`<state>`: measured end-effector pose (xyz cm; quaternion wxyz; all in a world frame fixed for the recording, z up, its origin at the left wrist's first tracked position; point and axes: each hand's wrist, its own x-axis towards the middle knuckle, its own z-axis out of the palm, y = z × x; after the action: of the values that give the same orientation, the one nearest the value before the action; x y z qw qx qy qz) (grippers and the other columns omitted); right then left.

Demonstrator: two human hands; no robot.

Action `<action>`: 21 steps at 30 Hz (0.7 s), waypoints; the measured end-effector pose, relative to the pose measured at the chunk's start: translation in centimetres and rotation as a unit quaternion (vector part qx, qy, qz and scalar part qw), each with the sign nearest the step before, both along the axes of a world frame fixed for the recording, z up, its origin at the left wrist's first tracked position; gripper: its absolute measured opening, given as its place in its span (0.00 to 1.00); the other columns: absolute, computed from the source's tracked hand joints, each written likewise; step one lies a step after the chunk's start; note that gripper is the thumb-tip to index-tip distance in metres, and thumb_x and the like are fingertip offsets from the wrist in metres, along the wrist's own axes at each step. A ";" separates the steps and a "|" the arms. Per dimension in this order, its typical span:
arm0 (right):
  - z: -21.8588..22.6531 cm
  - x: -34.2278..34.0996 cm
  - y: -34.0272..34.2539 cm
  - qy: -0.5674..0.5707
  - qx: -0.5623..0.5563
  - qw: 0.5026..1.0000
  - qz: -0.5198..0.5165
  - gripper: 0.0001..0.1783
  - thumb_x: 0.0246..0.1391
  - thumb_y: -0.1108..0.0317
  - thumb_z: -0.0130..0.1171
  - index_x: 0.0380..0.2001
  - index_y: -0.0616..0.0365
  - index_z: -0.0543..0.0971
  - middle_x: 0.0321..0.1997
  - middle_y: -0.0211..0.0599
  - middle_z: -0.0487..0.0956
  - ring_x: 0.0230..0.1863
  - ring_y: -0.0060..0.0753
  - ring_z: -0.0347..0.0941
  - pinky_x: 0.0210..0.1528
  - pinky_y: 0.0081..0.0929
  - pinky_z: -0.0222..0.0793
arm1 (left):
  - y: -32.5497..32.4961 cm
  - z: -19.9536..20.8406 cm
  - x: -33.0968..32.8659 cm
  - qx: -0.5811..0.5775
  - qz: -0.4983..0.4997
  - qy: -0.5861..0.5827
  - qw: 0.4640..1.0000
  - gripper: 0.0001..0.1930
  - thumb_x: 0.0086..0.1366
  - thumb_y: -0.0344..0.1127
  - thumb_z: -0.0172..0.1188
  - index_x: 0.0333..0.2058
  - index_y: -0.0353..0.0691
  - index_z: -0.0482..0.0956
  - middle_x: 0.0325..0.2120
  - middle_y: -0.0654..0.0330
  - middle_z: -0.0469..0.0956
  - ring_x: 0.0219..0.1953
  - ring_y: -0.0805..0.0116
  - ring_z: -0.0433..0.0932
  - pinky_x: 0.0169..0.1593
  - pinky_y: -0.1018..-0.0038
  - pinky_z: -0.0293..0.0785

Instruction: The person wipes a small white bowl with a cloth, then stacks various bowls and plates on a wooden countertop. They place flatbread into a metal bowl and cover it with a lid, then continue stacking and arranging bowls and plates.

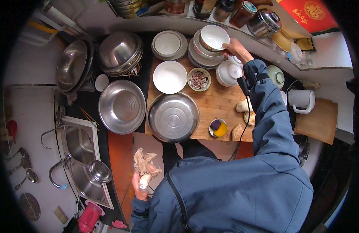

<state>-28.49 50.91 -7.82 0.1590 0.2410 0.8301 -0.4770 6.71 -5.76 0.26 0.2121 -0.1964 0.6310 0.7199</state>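
My right hand [237,50] reaches to the back of the counter, its fingers closed on the rim of a white bowl [214,37]. That bowl sits tilted on top of a stack of white bowls and plates [205,60]. Low on the left, away from the counter, my left hand [140,184] grips a crumpled beige cloth [144,161]; a small white piece shows beside the cloth, and what it is I cannot make out. Near the stack stand a large white bowl [170,77], a bowl of chopped pinkish pieces [199,80] and more stacked white bowls [229,73].
The wooden board [210,106] also bears an upturned steel basin [173,116], a small bowl with yellow and purple food [217,127] and pale food pieces [243,105]. A steel basin [122,106] lies left of it, by the sink [79,143]. At right is a white kettle [301,101].
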 end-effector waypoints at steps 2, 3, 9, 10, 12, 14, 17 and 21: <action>0.1 -0.2 0.0 -0.017 0.009 1.000 0.016 0.12 0.59 0.68 0.56 0.38 0.68 0.81 0.25 0.36 0.84 0.19 0.20 0.76 0.19 0.21 0.63 | 0.3 0.4 -0.4 -0.013 -0.006 0.002 1.000 0.23 0.61 0.43 0.63 0.51 0.34 0.76 0.42 0.58 0.79 0.45 0.67 0.79 0.52 0.67 0.78; 0.1 -0.4 0.0 -0.025 0.008 0.999 0.025 0.13 0.59 0.68 0.57 0.38 0.69 0.81 0.25 0.36 0.84 0.18 0.20 0.76 0.19 0.21 0.63 | 0.5 0.5 -0.5 -0.013 -0.004 0.000 1.000 0.23 0.61 0.43 0.63 0.51 0.34 0.76 0.43 0.58 0.79 0.45 0.67 0.79 0.52 0.67 0.78; -0.4 -1.2 0.7 -0.023 0.132 0.985 0.104 0.17 0.57 0.64 0.58 0.20 0.64 0.83 0.18 0.38 0.82 0.18 0.27 0.78 0.21 0.28 0.71 | 1.0 0.2 -1.0 -0.008 -0.006 -0.022 1.000 0.24 0.62 0.42 0.62 0.52 0.33 0.75 0.44 0.58 0.78 0.46 0.67 0.79 0.54 0.67 0.78; -0.4 -1.3 0.7 -0.032 0.160 0.980 0.114 0.18 0.57 0.63 0.58 0.19 0.64 0.83 0.18 0.38 0.82 0.18 0.28 0.78 0.21 0.28 0.71 | 1.0 0.1 -1.0 -0.010 -0.007 -0.024 1.000 0.24 0.62 0.42 0.62 0.53 0.33 0.75 0.44 0.58 0.78 0.46 0.66 0.79 0.54 0.67 0.78; -0.3 -1.4 0.9 -0.042 0.190 0.970 0.147 0.20 0.57 0.61 0.57 0.17 0.63 0.82 0.17 0.38 0.82 0.18 0.29 0.79 0.21 0.30 0.71 | 1.1 0.0 -1.1 -0.014 -0.014 -0.021 1.000 0.24 0.62 0.41 0.61 0.53 0.33 0.75 0.44 0.58 0.78 0.47 0.66 0.79 0.55 0.66 0.78; -0.1 -1.4 1.0 -0.065 0.189 0.967 0.160 0.21 0.59 0.61 0.56 0.18 0.64 0.82 0.17 0.38 0.81 0.18 0.29 0.79 0.21 0.30 0.71 | 1.1 0.1 -1.3 -0.013 -0.023 -0.015 1.000 0.23 0.63 0.39 0.59 0.54 0.33 0.76 0.44 0.58 0.79 0.48 0.65 0.79 0.56 0.66 0.78; -0.1 -0.8 0.9 -0.054 0.200 0.964 0.166 0.27 0.63 0.53 0.58 0.19 0.65 0.82 0.17 0.39 0.81 0.18 0.28 0.78 0.22 0.28 0.71 | 1.2 0.3 -1.3 -0.007 -0.020 -0.025 0.999 0.23 0.63 0.38 0.58 0.54 0.33 0.76 0.45 0.58 0.79 0.48 0.65 0.79 0.56 0.65 0.78; 0.4 0.0 0.5 -0.044 0.186 0.972 0.134 0.41 0.62 0.33 0.58 0.40 0.72 0.82 0.21 0.40 0.82 0.19 0.28 0.79 0.26 0.31 0.75 | 1.1 0.2 -1.0 0.008 -0.031 -0.017 0.999 0.23 0.63 0.37 0.58 0.55 0.32 0.76 0.45 0.58 0.79 0.49 0.65 0.79 0.57 0.65 0.77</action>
<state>-28.50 51.43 -7.43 0.2098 0.1741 0.9213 -0.2773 5.68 -4.69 0.47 0.2467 -0.1877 0.6274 0.7144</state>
